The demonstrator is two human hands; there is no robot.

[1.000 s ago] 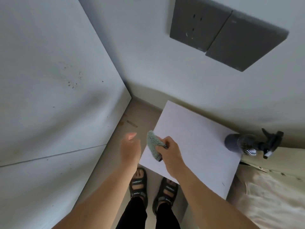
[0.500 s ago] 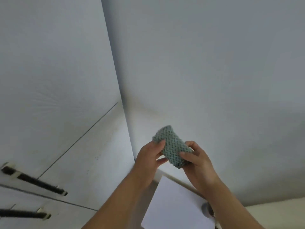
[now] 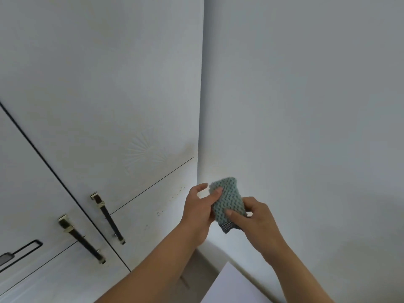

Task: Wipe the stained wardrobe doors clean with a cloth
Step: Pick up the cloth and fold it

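A folded green knitted cloth (image 3: 229, 201) is held in front of me at the wall corner, with a dark mesh layer showing at its lower end. My left hand (image 3: 197, 209) pinches its left edge, thumb on the front. My right hand (image 3: 255, 217) grips its lower right side. The white wardrobe door (image 3: 105, 101) fills the left of the view. Small dark specks of stain (image 3: 170, 202) dot the door just left of my left hand, below a thin groove line. Two dark bar handles (image 3: 108, 217) run down the doors lower left.
A plain white wall (image 3: 306, 127) meets the wardrobe at a vertical corner in the middle. A white board or table top (image 3: 231, 285) shows at the bottom edge, with a strip of floor (image 3: 196, 274) between it and the wardrobe.
The view has swung up and to the left from the floor to the wardrobe doors. My left hand has joined my right hand on the cloth, and both now hold it raised.
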